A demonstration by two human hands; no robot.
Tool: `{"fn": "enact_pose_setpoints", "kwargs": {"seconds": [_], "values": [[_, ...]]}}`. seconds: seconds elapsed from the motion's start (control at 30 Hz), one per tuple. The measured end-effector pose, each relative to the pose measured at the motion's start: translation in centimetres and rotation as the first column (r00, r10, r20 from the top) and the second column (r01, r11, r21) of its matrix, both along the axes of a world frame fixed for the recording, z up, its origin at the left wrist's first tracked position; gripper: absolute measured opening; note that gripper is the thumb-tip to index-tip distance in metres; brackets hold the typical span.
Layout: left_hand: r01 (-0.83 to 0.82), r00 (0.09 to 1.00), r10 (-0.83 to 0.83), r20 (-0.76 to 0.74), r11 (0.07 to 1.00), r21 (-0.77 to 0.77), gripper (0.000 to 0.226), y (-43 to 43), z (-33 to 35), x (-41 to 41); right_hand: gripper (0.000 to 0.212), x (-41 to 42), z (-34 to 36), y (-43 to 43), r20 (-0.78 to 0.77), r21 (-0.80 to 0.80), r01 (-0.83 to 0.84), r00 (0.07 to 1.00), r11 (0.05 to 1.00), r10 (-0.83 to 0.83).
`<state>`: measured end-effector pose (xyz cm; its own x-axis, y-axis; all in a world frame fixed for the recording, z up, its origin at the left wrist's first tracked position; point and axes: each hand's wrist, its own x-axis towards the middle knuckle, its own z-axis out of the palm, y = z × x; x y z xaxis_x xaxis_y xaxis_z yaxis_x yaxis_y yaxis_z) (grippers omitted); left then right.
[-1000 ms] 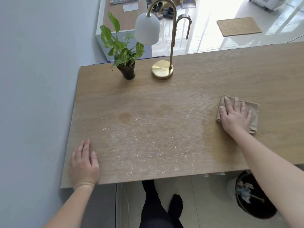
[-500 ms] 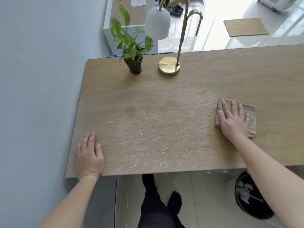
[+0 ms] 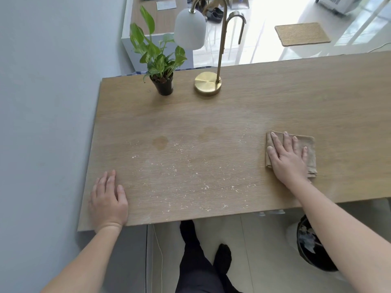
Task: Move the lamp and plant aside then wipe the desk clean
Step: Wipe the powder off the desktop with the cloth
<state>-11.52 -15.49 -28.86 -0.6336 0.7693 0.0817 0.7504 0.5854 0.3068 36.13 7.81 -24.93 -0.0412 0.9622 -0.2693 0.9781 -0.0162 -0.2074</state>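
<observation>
Right hand [image 3: 287, 159], fingers spread flat, presses a folded beige cloth [image 3: 306, 144] on the light wooden desk [image 3: 211, 119]; left hand [image 3: 108, 199] lies flat, fingers straight, near the front-left corner. Potted green plant [image 3: 161, 81] and brass lamp with white shade [image 3: 208, 83] stand at the far edge; crumbs and brown stains [image 3: 160, 142] lie between the hands.

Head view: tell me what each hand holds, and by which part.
Nothing is gripped. The right hand presses flat on top of the folded cloth, fingers straight; the left hand rests flat on the desk.

Left hand [image 3: 108, 199] and right hand [image 3: 287, 159] are bare, trousers [image 3: 196, 269] and socks [image 3: 223, 255] black
</observation>
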Motion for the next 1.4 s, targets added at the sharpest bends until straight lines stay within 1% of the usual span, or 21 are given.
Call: {"fn": "enact_pose_setpoints", "kwargs": {"seconds": [0.03, 0.13, 0.2, 0.3, 0.43, 0.5, 0.53, 0.67, 0.73, 0.8, 0.9, 0.93, 0.97, 1.07, 1.13, 1.2, 1.27, 1.33, 1.37, 1.4], "values": [[0.002, 1.0, -0.002, 0.0, 1.0, -0.001, 0.062, 0.0, 0.0, 0.0, 0.058, -0.4, -0.1, -0.4, 0.0, 0.0, -0.039, 0.999, 0.999, 0.039], [0.003, 1.0, -0.003, 0.0, 1.0, -0.004, 0.062, -0.1, 0.0, -0.1, 0.056, 1.1, -0.1, -2.7, -0.003, 0.012, -0.236, 0.972, 0.972, 0.236], [0.003, 1.0, -0.003, 0.002, 1.0, -0.004, 0.062, 0.0, 0.0, -0.2, 0.056, 3.3, 0.2, -3.8, -0.004, 0.002, -0.295, 0.955, 0.955, 0.295], [-0.003, 1.0, 0.003, 0.001, 1.0, -0.009, 0.062, 0.0, 0.1, -0.1, 0.058, 4.5, 0.8, -2.9, -0.013, -0.009, -0.253, 0.967, 0.967, 0.253], [0.002, 1.0, -0.002, 0.003, 1.0, -0.012, 0.061, 0.0, 0.1, -0.1, 0.058, 1.4, 0.3, -1.1, 0.008, 0.002, -0.042, 0.999, 0.999, 0.042], [0.004, 1.0, -0.003, 0.009, 1.0, -0.004, 0.061, 0.0, 0.0, -0.2, 0.059, -0.2, -0.2, -1.3, 0.011, -0.006, 0.009, 1.0, 1.0, -0.009], [0.0, 1.0, 0.0, 0.012, 1.0, -0.004, 0.061, 0.0, 0.0, -0.2, 0.058, -0.7, -0.3, -1.7, 0.013, -0.006, -0.019, 1.0, 1.0, 0.019], [-0.001, 1.0, 0.001, 0.013, 1.0, -0.006, 0.061, -0.1, 0.1, -0.1, 0.057, 1.4, -0.1, -4.2, 0.0, -0.012, -0.253, 0.967, 0.967, 0.253], [-0.005, 1.0, 0.005, 0.013, 1.0, -0.006, 0.061, 0.0, 0.1, -0.1, 0.057, 3.3, 0.6, -4.1, -0.016, -0.02, -0.282, 0.96, 0.959, 0.281], [-0.008, 1.0, 0.008, 0.013, 1.0, -0.014, 0.06, 0.0, 0.2, 0.0, 0.058, 3.8, 0.7, -2.7, -0.017, -0.009, -0.198, 0.98, 0.98, 0.198], [-0.012, 1.0, 0.012, 0.018, 1.0, -0.023, 0.061, 0.0, 0.4, 0.1, 0.059, 0.7, 0.1, -0.7, 0.003, 0.0, 0.018, 1.0, 1.0, -0.018], [-0.012, 1.0, 0.013, 0.019, 0.999, -0.032, 0.061, 0.0, 0.5, 0.1, 0.059, -0.2, 0.0, -0.5, 0.005, -0.009, 0.038, 0.999, 0.999, -0.038], [-0.012, 1.0, 0.013, 0.022, 0.999, -0.034, 0.062, 0.0, 0.5, 0.2, 0.058, -0.8, -0.1, -0.8, 0.005, -0.015, 0.003, 1.0, 1.0, -0.003], [-0.011, 0.999, 0.012, 0.043, 1.0, -0.016, 0.062, 0.0, 0.5, 0.2, 0.057, 0.9, 0.1, -3.3, 0.002, -0.014, -0.242, 0.97, 0.97, 0.242], [-0.014, 0.999, 0.014, 0.047, 1.0, -0.017, 0.062, 0.0, 0.4, 0.2, 0.058, 3.7, 0.5, -5.0, 0.01, -0.034, -0.312, 0.95, 0.95, 0.312], [-0.012, 0.999, 0.013, 0.045, 1.0, -0.02, 0.062, 0.0, 0.4, 0.2, 0.059, 6.1, 0.9, -5.0, 0.015, -0.04, -0.254, 0.967, 0.966, 0.254], [-0.011, 0.999, 0.012, 0.041, 1.0, -0.015, 0.063, 0.0, 0.4, 0.1, 0.062, 6.1, 0.9, -3.6, 0.006, -0.035, -0.107, 0.994, 0.994, 0.107], [-0.013, 0.999, 0.013, 0.037, 1.0, -0.015, 0.063, 0.0, 0.4, 0.1, 0.067, 4.0, 0.5, -2.0, 0.009, -0.015, 0.05, 0.999, 0.999, -0.05], [-0.013, 0.999, 0.014, 0.04, 1.0, -0.015, 0.063, 0.0, 0.4, 0.2, 0.068, 2.6, 0.3, -1.7, 0.017, -0.008, 0.078, 0.997, 0.997, -0.078], [-0.015, 0.999, 0.016, 0.042, 1.0, -0.014, 0.063, 0.1, 0.4, 0.2, 0.066, 1.4, 0.2, -2.0, 0.024, -0.003, 0.044, 0.999, 0.999, -0.044]]}}
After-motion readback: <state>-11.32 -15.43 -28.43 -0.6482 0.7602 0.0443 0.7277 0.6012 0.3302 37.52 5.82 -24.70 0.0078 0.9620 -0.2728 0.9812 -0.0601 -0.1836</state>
